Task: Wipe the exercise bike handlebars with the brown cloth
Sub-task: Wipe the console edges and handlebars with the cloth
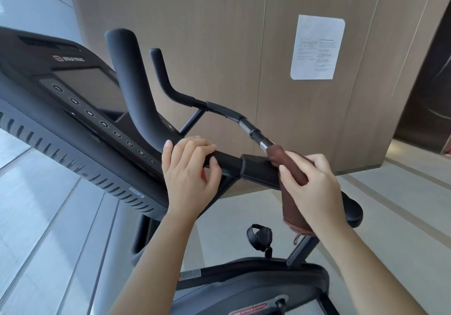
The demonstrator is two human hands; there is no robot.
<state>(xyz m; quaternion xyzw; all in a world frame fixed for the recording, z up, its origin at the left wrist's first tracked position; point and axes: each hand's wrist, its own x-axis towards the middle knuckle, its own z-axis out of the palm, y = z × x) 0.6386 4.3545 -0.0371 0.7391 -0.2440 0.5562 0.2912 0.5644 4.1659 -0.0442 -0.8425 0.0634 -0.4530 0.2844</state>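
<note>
Draping handlebar (pixel 256 168), brown cloth (pixel 292 168) bunched under right hand (pixel 314 188).

A black Star Trac console (pixel 73 90) fills the left, its dark screen (pixel 90 83) above a slanting row of numbered buttons (pixel 104 124). A printed paper notice (pixel 317 46) is stuck on the far wood-panelled wall (pixel 219 34). Pale floor tiles (pixel 402 192) lie at the right.

The brown cloth (pixel 290 166) hides the handlebar (pixel 258 169) part it wraps.
</note>
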